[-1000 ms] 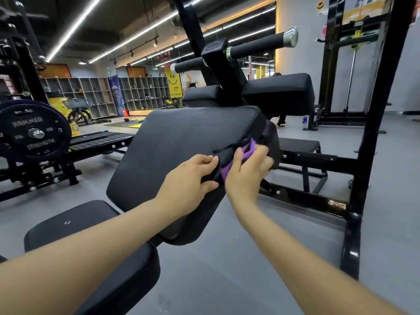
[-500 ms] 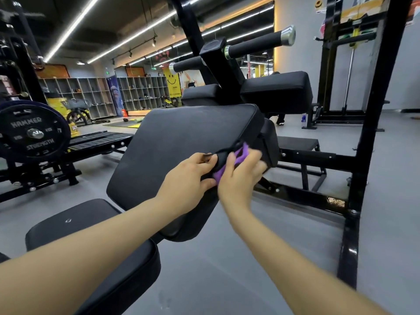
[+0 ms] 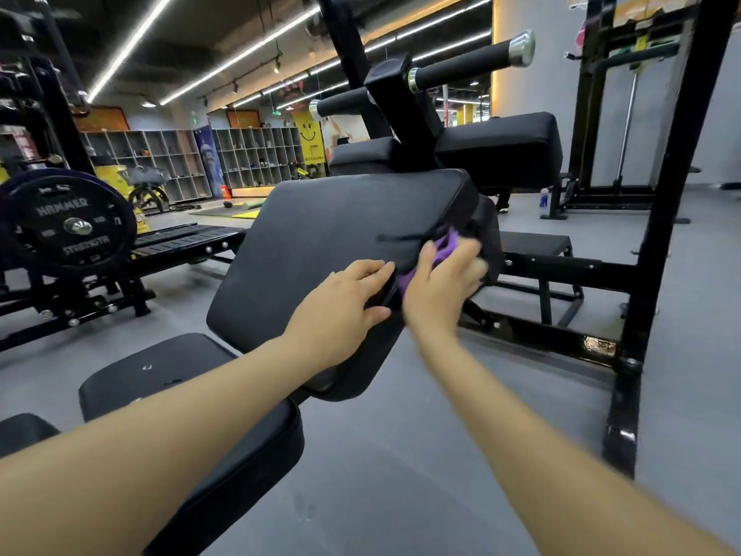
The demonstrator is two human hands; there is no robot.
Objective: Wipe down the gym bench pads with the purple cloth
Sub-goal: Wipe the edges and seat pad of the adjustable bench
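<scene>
A black inclined back pad (image 3: 320,242) fills the middle of the head view, with a black seat pad (image 3: 192,395) below it at the lower left. My left hand (image 3: 341,298) grips the pad's right edge, fingers on top and thumb underneath. My right hand (image 3: 445,282) holds the purple cloth (image 3: 441,250) against the same right edge, just beyond my left hand. Most of the cloth is hidden under my fingers. My right hand is blurred.
Two black upper pads (image 3: 501,150) and padded roller bars (image 3: 469,64) sit behind the back pad. A black rack upright (image 3: 661,234) stands at the right. A Hammer Strength weight plate (image 3: 68,230) hangs at the left. Grey floor (image 3: 441,455) lies below.
My right hand slid the cloth down the pad's right edge toward me, then back up along it. My left hand kept its grip on the edge.
</scene>
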